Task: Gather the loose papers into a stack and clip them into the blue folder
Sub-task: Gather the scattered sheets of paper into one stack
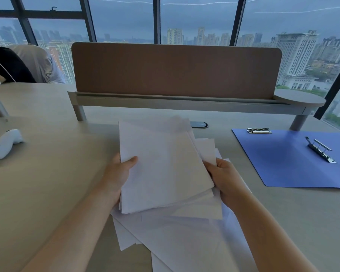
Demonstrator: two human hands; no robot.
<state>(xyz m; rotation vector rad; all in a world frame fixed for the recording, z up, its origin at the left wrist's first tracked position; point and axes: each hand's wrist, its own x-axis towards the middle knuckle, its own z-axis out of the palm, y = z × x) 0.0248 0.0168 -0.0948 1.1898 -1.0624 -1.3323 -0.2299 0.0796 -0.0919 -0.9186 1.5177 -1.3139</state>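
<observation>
White papers (165, 163) sit in my grip, left hand (119, 173) and right hand (224, 179) pinching the sides. More sheets (185, 238) lie under them. From the papers, the blue folder (283, 163) lies open beside my right hand, nearer that hand.

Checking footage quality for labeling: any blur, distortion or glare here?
Head view: wide-angle bending curves the window frames and desk divider; the held papers blur at their far edge; daylight is dim, bluish and soft, with no hard shadows; thin reflected streaks cross the glass; the blue folder stays sharp.
</observation>
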